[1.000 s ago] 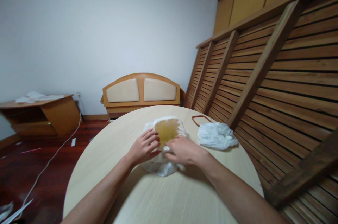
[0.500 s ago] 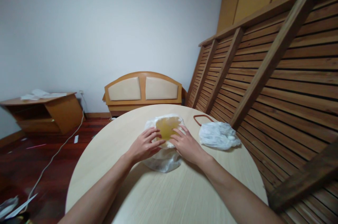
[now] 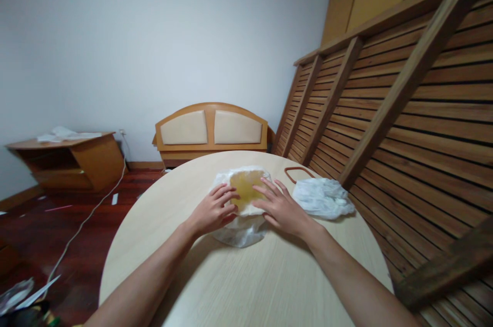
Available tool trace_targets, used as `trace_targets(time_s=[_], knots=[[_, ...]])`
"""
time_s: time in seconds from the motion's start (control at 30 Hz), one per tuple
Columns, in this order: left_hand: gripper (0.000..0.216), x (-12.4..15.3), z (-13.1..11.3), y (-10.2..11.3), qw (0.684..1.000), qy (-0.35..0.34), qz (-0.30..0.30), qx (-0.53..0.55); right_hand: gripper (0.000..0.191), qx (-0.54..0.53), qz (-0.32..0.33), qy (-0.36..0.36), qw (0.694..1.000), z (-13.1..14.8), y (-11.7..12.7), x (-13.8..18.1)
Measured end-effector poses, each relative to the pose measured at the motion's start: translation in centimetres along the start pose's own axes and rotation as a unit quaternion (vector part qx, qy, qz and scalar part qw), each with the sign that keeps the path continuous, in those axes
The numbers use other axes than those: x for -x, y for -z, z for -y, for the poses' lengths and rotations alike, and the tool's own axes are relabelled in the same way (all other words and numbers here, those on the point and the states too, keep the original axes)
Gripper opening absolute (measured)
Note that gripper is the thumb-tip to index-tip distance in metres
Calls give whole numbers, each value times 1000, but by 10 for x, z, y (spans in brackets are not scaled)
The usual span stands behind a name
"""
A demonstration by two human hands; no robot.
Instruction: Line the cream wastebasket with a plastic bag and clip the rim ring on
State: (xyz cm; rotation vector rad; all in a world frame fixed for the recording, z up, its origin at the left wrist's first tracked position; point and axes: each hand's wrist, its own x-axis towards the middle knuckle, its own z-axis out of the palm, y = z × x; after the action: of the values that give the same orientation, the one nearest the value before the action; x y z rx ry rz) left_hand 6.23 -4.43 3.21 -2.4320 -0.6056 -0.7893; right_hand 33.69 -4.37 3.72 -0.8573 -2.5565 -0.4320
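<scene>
A clear plastic bag with a yellow-brown block inside [image 3: 245, 189] lies on the round pale wooden table [image 3: 246, 275]. My left hand [image 3: 212, 210] rests on the bag's left side, fingers bent and spread over the plastic. Flat on the bag's right side lies my right hand [image 3: 280, 207], its fingers stretched out across the yellow block. Neither hand grips anything; both press on the bag from above.
A crumpled white plastic bag [image 3: 322, 196] lies right of my right hand, with a brown rubber band [image 3: 296, 174] behind it. A slatted wooden frame [image 3: 404, 106] leans along the right. Beyond the table stand a headboard [image 3: 211, 129] and a low cabinet [image 3: 73, 160].
My right hand has slid forward from the bag's near edge onto the yellow block and spread its fingers. My left hand stayed on the left side. The view shifted slightly.
</scene>
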Motion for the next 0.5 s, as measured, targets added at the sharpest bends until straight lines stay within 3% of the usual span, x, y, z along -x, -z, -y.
trace_targets(time_s=[0.1, 0.23, 0.5], knots=[[17, -1, 0, 0, 1000, -1, -1, -3, 44, -13, -16, 16, 1000, 1, 1, 0], [41, -4, -3, 1, 999, -18, 22, -18, 29, -23, -29, 28, 999, 7, -2, -2], [11, -4, -4, -2, 1000, -8, 16, -11, 28, -10, -48, 40, 998, -3, -5, -1]])
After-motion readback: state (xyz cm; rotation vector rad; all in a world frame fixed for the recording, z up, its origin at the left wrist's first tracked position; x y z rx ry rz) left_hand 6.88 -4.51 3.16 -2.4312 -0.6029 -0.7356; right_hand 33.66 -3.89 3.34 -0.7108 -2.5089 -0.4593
